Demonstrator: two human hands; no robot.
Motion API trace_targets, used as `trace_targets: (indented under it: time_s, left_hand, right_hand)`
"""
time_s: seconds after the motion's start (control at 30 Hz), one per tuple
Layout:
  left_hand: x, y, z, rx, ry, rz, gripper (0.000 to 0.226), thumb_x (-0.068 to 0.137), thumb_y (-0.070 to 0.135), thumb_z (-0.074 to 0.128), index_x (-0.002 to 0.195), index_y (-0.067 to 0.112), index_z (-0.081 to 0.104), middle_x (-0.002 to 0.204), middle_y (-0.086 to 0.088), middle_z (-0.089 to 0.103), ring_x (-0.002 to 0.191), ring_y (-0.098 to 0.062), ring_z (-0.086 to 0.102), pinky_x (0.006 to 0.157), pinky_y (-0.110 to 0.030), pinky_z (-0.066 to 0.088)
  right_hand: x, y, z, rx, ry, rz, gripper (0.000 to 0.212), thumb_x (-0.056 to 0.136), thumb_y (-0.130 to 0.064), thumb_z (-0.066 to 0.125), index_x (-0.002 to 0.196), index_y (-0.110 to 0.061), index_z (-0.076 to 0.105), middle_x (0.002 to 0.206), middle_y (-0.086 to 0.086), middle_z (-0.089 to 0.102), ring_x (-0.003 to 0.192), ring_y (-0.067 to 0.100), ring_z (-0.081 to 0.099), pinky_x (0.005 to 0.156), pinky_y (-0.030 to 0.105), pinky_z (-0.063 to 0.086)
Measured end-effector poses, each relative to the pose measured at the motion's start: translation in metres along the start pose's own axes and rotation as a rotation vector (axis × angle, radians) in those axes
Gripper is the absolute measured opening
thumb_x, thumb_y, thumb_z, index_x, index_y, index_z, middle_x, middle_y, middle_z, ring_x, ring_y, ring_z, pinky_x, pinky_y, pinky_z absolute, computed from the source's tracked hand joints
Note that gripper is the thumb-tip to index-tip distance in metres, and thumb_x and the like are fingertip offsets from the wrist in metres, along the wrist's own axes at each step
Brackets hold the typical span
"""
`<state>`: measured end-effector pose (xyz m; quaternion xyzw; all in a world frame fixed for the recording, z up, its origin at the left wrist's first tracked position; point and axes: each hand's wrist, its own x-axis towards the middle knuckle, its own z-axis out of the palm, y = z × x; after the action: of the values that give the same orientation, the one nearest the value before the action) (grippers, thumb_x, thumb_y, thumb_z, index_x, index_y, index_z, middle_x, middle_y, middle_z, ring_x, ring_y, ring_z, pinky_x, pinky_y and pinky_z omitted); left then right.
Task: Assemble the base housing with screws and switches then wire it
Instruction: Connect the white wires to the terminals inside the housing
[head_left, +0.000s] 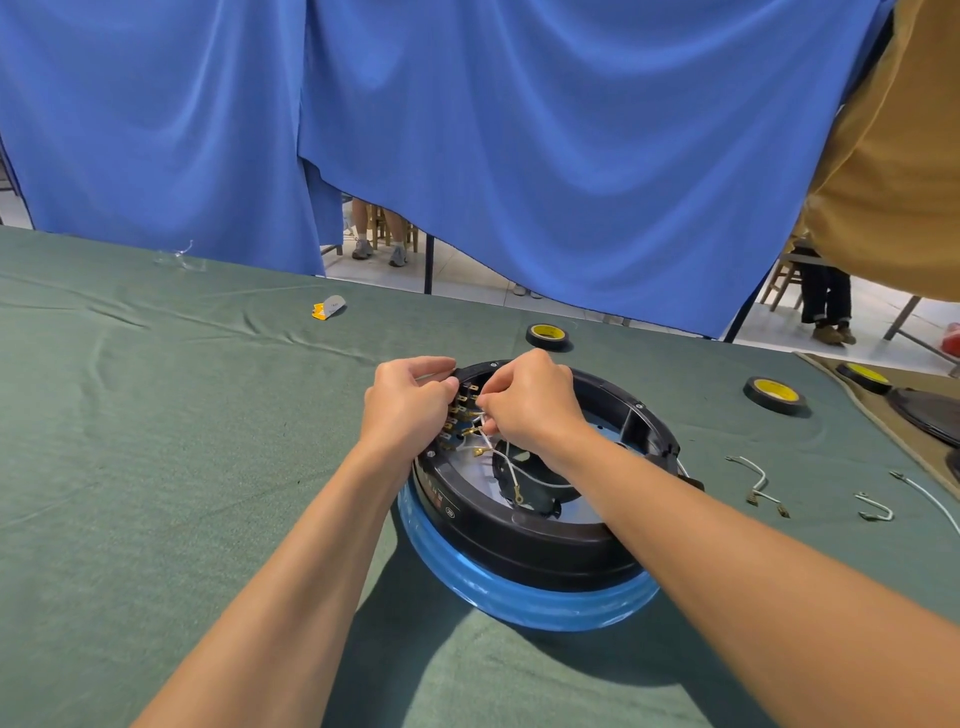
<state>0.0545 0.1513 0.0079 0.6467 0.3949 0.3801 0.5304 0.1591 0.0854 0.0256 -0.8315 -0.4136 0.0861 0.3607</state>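
Round black plastic base housing, open side up, on green-clothed counter (blue curtain behind); left hand grips rim, right hand pinches white wire.

I get a bright, evenly lit picture. Light comes from above and the far side, so the base housing and the forearms throw soft, dark shadows toward the near edge of the green cloth. The blue ring carries a pale sheen. The floor beyond the blue curtain looks washed out. Wide-angle bending curves the cloth's far edge. The centre is sharp and the corners are slightly soft.
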Motion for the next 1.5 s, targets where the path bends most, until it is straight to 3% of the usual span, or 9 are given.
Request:
trace_targets:
  time_s: [0.1, 0.3, 0.5, 0.6, 0.83, 0.9, 1.03, 1.23, 1.5]
  left_hand:
    - [-0.001, 0.000, 0.001, -0.002, 0.001, 0.000, 0.027, 0.092, 0.011, 0.062, 0.117, 0.018, 0.071, 0.115, -0.002, 0.071, 0.110, -0.017, 0.063, 0.100, -0.041, 0.051]
    - [-0.001, 0.000, 0.001, 0.000, 0.010, 0.005, 0.028, 0.092, 0.011, 0.062, 0.117, 0.018, 0.071, 0.115, -0.002, 0.071, 0.111, -0.018, 0.063, 0.101, -0.041, 0.050]
    - [-0.002, -0.001, 0.001, 0.021, 0.010, 0.019, 0.029, 0.091, 0.011, 0.062, 0.119, 0.017, 0.070, 0.116, 0.000, 0.070, 0.112, -0.015, 0.062, 0.103, -0.040, 0.049]
    - [-0.002, 0.000, 0.001, 0.015, 0.007, 0.016, 0.030, 0.092, 0.011, 0.062, 0.120, 0.017, 0.070, 0.116, 0.000, 0.070, 0.111, -0.016, 0.063, 0.103, -0.041, 0.049]
    - [-0.004, 0.001, -0.001, 0.007, 0.001, 0.018, 0.029, 0.092, 0.011, 0.062, 0.120, 0.015, 0.069, 0.116, -0.002, 0.070, 0.110, -0.016, 0.064, 0.102, -0.041, 0.050]
    - [-0.004, 0.001, -0.001, 0.006, 0.001, 0.018, 0.029, 0.092, 0.011, 0.063, 0.120, 0.015, 0.070, 0.115, -0.003, 0.071, 0.109, -0.017, 0.064, 0.101, -0.041, 0.051]
    - [-0.003, 0.000, 0.000, 0.015, 0.008, 0.017, 0.028, 0.091, 0.012, 0.063, 0.118, 0.016, 0.070, 0.113, -0.002, 0.071, 0.109, -0.017, 0.065, 0.100, -0.042, 0.051]
    - [-0.003, 0.001, -0.002, 0.010, -0.008, -0.002, 0.028, 0.091, 0.011, 0.063, 0.117, 0.017, 0.070, 0.114, -0.003, 0.071, 0.108, -0.017, 0.065, 0.100, -0.041, 0.051]
    - [-0.002, 0.000, -0.002, 0.002, -0.019, 0.004, 0.028, 0.092, 0.010, 0.063, 0.118, 0.016, 0.070, 0.115, -0.003, 0.071, 0.110, -0.017, 0.064, 0.101, -0.041, 0.050]
  right_hand:
    - [0.001, -0.001, 0.001, -0.008, -0.007, -0.002, 0.008, 0.087, -0.007, 0.069, 0.092, -0.012, 0.073, 0.095, 0.014, 0.068, 0.093, 0.025, 0.067, 0.081, 0.040, 0.058]
    - [0.000, -0.002, 0.001, 0.020, -0.013, -0.009, 0.009, 0.087, -0.004, 0.067, 0.091, -0.010, 0.073, 0.095, 0.015, 0.068, 0.097, 0.027, 0.065, 0.077, 0.041, 0.059]
    - [-0.001, -0.003, -0.002, 0.035, -0.026, -0.053, 0.010, 0.089, -0.005, 0.065, 0.083, -0.008, 0.074, 0.071, 0.008, 0.070, 0.068, 0.015, 0.070, 0.069, 0.037, 0.062]
    - [-0.001, -0.002, -0.003, 0.041, -0.034, -0.064, 0.013, 0.090, -0.009, 0.065, 0.079, -0.011, 0.072, 0.070, 0.006, 0.070, 0.059, 0.009, 0.069, 0.068, 0.035, 0.062]
    - [-0.006, 0.001, -0.005, -0.147, 0.028, -0.149, 0.012, 0.092, -0.020, 0.064, 0.098, -0.014, 0.072, 0.100, 0.010, 0.067, 0.093, 0.025, 0.063, 0.079, 0.037, 0.055]
    - [-0.009, 0.002, -0.009, -0.146, 0.064, -0.219, 0.012, 0.091, -0.023, 0.063, 0.096, -0.016, 0.072, 0.096, 0.007, 0.068, 0.094, 0.024, 0.062, 0.081, 0.041, 0.055]
    - [-0.015, 0.000, -0.011, -0.140, -0.085, -0.245, 0.014, 0.087, -0.029, 0.067, 0.095, -0.021, 0.074, 0.093, 0.004, 0.069, 0.096, 0.022, 0.061, 0.083, 0.040, 0.054]
    - [-0.012, -0.003, -0.006, -0.187, -0.151, -0.192, 0.013, 0.082, -0.017, 0.062, 0.085, -0.020, 0.075, 0.092, 0.006, 0.068, 0.096, 0.024, 0.059, 0.082, 0.042, 0.055]
    - [-0.008, 0.002, -0.011, -0.153, -0.157, -0.183, 0.017, 0.084, -0.006, 0.065, 0.088, -0.019, 0.076, 0.089, 0.006, 0.070, 0.085, 0.021, 0.066, 0.079, 0.040, 0.059]
